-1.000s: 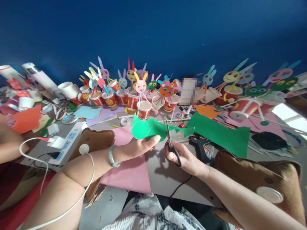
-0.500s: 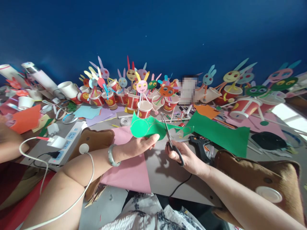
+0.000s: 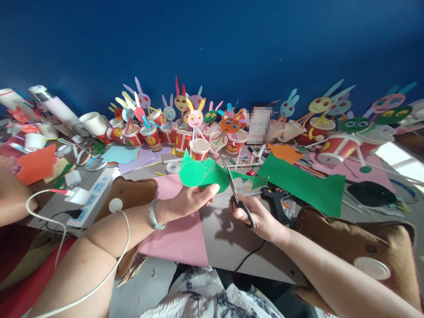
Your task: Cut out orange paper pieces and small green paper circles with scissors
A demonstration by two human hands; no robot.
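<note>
My left hand [image 3: 198, 198] pinches the lower edge of a green paper piece [image 3: 195, 173] between thumb and fingers. Round outlines are drawn on that paper, and a narrow jagged part of it stretches to the right. Black-handled scissors [image 3: 232, 182] are gripped in my right hand [image 3: 255, 216], with the blades pointing up at the paper's right part. Whether the blades are parted is hard to tell. Under my left wrist lies a pink sheet [image 3: 179, 240] on the grey table [image 3: 225, 254].
Paper cups with rabbit-like paper figures [image 3: 199, 145] line the blue wall. On the right are a black glue gun [image 3: 276, 203], a larger green sheet [image 3: 308, 187] and a brown cushion [image 3: 351, 247]. A power strip [image 3: 94, 198] lies left; another person's arm [image 3: 16, 194] is at the far left.
The green paper's left end has tilted and shifted very slightly up and left. Both hands keep their hold and have hardly moved.
</note>
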